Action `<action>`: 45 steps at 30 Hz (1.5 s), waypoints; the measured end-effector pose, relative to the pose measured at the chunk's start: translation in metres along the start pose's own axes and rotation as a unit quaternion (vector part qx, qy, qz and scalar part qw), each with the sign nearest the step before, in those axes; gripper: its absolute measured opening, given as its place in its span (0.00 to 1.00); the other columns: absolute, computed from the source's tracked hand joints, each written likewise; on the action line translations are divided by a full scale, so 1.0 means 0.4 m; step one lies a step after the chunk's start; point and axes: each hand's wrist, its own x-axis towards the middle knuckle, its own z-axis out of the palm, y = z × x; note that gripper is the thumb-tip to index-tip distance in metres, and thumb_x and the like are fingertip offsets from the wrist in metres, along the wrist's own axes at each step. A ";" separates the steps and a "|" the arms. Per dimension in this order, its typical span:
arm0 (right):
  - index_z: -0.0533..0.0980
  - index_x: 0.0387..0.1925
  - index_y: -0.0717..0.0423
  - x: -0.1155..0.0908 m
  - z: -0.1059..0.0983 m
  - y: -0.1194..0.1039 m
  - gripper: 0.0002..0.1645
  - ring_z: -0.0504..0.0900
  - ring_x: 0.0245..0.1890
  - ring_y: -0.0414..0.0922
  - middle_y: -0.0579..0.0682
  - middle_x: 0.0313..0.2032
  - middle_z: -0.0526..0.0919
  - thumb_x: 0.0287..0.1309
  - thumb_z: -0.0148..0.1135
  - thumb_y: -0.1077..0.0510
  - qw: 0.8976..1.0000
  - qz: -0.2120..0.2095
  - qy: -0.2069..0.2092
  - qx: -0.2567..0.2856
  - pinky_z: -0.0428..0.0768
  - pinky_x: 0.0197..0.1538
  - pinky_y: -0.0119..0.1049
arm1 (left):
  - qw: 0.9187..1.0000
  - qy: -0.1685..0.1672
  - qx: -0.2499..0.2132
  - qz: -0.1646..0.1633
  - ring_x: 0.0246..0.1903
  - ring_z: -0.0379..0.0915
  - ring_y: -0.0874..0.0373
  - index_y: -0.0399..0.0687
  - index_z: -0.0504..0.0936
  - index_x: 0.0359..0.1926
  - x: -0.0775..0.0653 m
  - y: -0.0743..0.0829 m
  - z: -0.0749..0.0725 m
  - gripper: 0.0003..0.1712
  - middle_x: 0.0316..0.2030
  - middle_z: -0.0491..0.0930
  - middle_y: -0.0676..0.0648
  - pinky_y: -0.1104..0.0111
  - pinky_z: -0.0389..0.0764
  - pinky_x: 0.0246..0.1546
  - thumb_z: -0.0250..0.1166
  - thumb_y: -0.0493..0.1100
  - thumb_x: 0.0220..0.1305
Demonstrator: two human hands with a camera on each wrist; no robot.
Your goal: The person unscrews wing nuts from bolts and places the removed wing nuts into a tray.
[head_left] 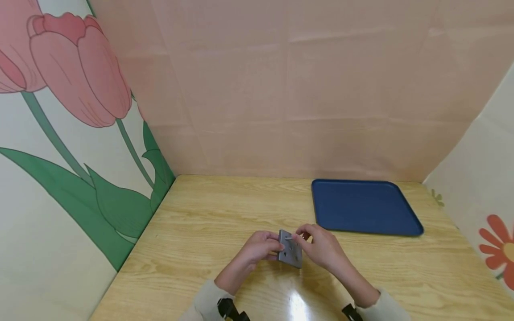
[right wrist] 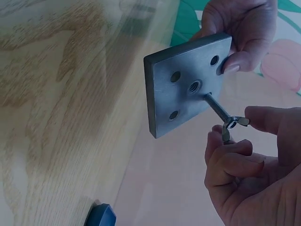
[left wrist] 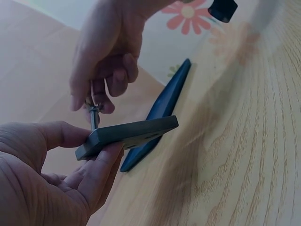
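Note:
A square grey metal plate (head_left: 290,254) with several round holes is held tilted above the table. My left hand (head_left: 261,246) pinches it by one edge, thumb on one face and fingers behind, as the left wrist view shows. Out of a hole near the held edge stands a threaded wing screw (right wrist: 218,109), its tip at the plate. My right hand (head_left: 321,247) pinches the screw's wings between thumb and fingers. In the right wrist view the larger centre hole shows an inner thread. How deep the screw sits is hidden.
A blue tray (head_left: 365,207) lies at the back right of the wooden table (head_left: 188,249). A pinkish sheet (head_left: 289,89) hangs behind, with flower-printed panels (head_left: 80,67) on the left and right.

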 end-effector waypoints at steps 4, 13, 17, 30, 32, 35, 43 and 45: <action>0.83 0.40 0.48 0.004 0.003 0.004 0.08 0.74 0.29 0.40 0.45 0.35 0.82 0.66 0.65 0.49 1.000 0.000 -0.003 0.001 0.73 0.32 0.37 | 1.000 0.002 0.000 -0.001 0.38 0.85 0.52 0.31 0.82 0.46 0.000 -0.001 0.002 0.13 0.38 0.87 0.42 0.61 0.87 0.37 0.67 0.33 0.59; 0.83 0.43 0.53 0.006 0.002 -0.003 0.10 0.73 0.25 0.39 0.42 0.33 0.82 0.62 0.68 0.54 1.000 0.008 -0.017 0.013 0.72 0.29 0.36 | 1.000 0.003 0.008 0.001 0.37 0.85 0.53 0.32 0.82 0.46 -0.001 -0.001 0.001 0.13 0.38 0.87 0.43 0.61 0.87 0.37 0.67 0.35 0.61; 0.82 0.45 0.53 0.005 0.003 -0.005 0.11 0.72 0.24 0.39 0.41 0.32 0.82 0.61 0.69 0.57 1.000 0.003 -0.016 0.014 0.70 0.28 0.34 | 1.000 0.004 0.009 -0.001 0.37 0.85 0.53 0.32 0.82 0.46 -0.001 -0.001 0.000 0.13 0.37 0.86 0.43 0.62 0.87 0.37 0.68 0.34 0.61; 0.82 0.41 0.49 -0.006 0.006 -0.005 0.10 0.73 0.25 0.39 0.43 0.33 0.84 0.58 0.70 0.63 1.000 -0.007 -0.013 0.023 0.72 0.30 0.36 | 1.000 0.007 0.005 -0.001 0.36 0.84 0.54 0.31 0.82 0.46 -0.007 -0.010 0.006 0.14 0.37 0.86 0.42 0.63 0.86 0.36 0.67 0.33 0.59; 0.82 0.40 0.47 -0.006 0.006 -0.003 0.10 0.73 0.25 0.39 0.44 0.34 0.86 0.58 0.70 0.63 1.000 -0.013 -0.013 0.021 0.71 0.29 0.36 | 1.000 0.008 0.005 0.000 0.36 0.84 0.54 0.31 0.82 0.45 -0.007 -0.009 0.006 0.14 0.37 0.86 0.42 0.63 0.86 0.36 0.67 0.33 0.58; 0.81 0.39 0.44 -0.008 0.005 0.000 0.10 0.74 0.25 0.39 0.46 0.35 0.88 0.59 0.70 0.62 1.000 -0.020 -0.012 0.017 0.72 0.29 0.36 | 1.000 0.009 0.003 0.000 0.36 0.84 0.54 0.31 0.82 0.45 -0.006 -0.008 0.005 0.14 0.37 0.86 0.42 0.64 0.86 0.36 0.67 0.33 0.58; 0.82 0.38 0.46 -0.006 0.003 -0.002 0.03 0.79 0.28 0.39 0.43 0.36 0.87 0.64 0.68 0.59 0.998 -0.046 -0.015 0.039 0.78 0.32 0.36 | 1.000 0.006 -0.002 0.002 0.37 0.84 0.54 0.31 0.82 0.44 -0.003 -0.007 0.002 0.12 0.37 0.87 0.42 0.63 0.86 0.36 0.67 0.33 0.59; 0.82 0.39 0.48 -0.004 0.002 -0.003 0.01 0.79 0.24 0.40 0.44 0.35 0.85 0.66 0.66 0.57 0.997 -0.036 -0.029 0.064 0.78 0.27 0.35 | 1.000 0.005 -0.003 0.002 0.37 0.85 0.53 0.31 0.82 0.44 -0.003 -0.006 0.002 0.12 0.37 0.87 0.42 0.63 0.87 0.37 0.67 0.33 0.59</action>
